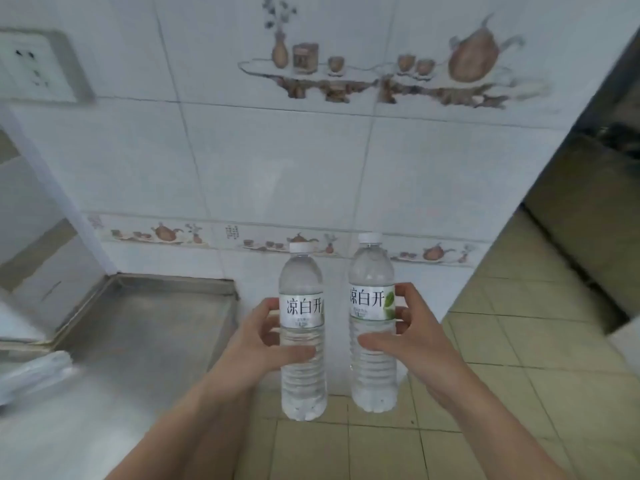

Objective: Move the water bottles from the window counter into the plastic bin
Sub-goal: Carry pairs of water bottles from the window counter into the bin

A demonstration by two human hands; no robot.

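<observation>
Both hands (263, 336) (405, 336) grip upright water bottles (303, 341) (372, 327) above floor tiles (519, 393), steel counter (145, 327) leftward.

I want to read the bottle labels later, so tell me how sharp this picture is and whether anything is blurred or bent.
Head view: both bottle labels, left bottle and right bottle, read clearly at centre; the steel counter and the wall socket smear toward the left edge; wide-angle bending curves the tile lines; light is soft, without hard glare.

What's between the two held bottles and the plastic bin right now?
Cannot tell: no bin is in view. The left hand and right hand each hold a capped water bottle upright in mid-air.
</observation>
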